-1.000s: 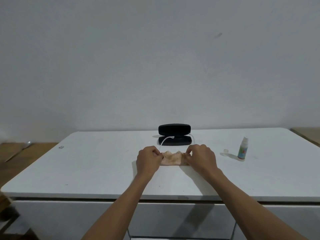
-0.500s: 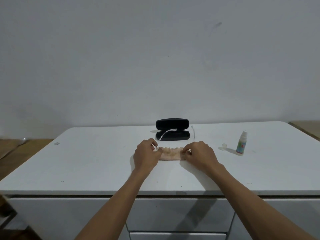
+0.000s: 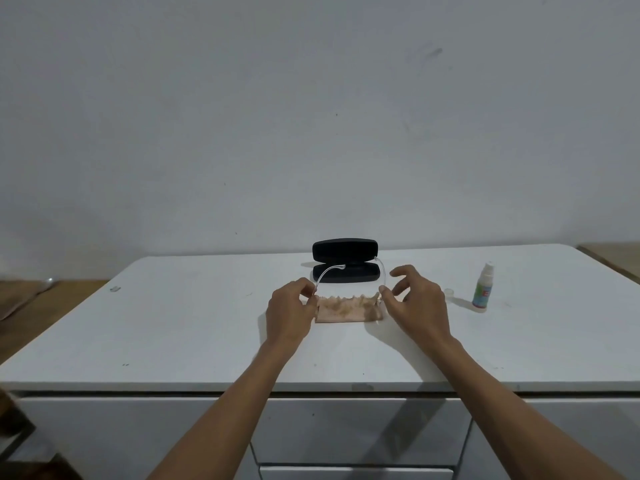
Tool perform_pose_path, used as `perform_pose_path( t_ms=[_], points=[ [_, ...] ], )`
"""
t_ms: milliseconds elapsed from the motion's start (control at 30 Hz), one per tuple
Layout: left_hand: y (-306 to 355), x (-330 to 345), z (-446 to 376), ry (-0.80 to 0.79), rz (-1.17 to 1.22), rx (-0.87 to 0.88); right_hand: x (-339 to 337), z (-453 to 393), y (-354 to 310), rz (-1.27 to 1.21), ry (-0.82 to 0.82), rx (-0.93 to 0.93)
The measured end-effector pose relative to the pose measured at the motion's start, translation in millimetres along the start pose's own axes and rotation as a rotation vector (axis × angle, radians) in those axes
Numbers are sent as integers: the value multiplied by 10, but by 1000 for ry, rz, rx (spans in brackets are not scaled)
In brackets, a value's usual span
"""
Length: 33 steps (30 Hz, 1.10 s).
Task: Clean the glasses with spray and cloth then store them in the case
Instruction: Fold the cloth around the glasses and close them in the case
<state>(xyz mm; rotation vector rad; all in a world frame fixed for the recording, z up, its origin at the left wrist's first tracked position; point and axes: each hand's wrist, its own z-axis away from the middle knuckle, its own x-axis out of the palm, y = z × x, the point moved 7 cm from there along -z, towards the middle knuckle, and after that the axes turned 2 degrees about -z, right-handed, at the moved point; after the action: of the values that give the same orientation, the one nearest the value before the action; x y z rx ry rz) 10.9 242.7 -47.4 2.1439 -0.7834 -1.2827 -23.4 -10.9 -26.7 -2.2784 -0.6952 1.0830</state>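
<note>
Clear-framed glasses [image 3: 323, 276] stand on the white table [image 3: 180, 327], their front draped in a beige cloth [image 3: 346, 309]. Both transparent temple arms stick out toward the wall. My left hand [image 3: 289, 311] pinches the left hinge corner of the glasses and cloth. My right hand [image 3: 417, 303] pinches the right hinge corner between thumb and forefinger, its other fingers spread. Just behind lies the black glasses case [image 3: 344, 259], open, lid upright. The small spray bottle [image 3: 483, 289] stands to the right, its clear cap [image 3: 449, 292] beside it.
The table's front edge runs above white drawers [image 3: 346, 434]. A small grey object [image 3: 115, 288] lies near the table's left edge. Wooden floor shows on the left and a wooden surface at the far right. A plain white wall stands behind.
The temple arms have swung open further. My right hand's fingers have spread apart while thumb and forefinger stay on the right corner. The view has shifted slightly.
</note>
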Motion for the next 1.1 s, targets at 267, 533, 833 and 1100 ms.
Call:
perform_pose_path(
  t_ms=[267,533,833,1100],
  points=[
    [13,13,-45,-42,-121,133,84,-61,52,-67,-43,9],
    [81,186,-49,-252,-337,298,137,-124,47,-62,-84,6],
    [-208,136,-189,-226,71,64,426,-156,-164,213,-369,-97],
    [-146,85,-179,-195,211,36,442,-215,-186,255,-416,-152]
  ],
)
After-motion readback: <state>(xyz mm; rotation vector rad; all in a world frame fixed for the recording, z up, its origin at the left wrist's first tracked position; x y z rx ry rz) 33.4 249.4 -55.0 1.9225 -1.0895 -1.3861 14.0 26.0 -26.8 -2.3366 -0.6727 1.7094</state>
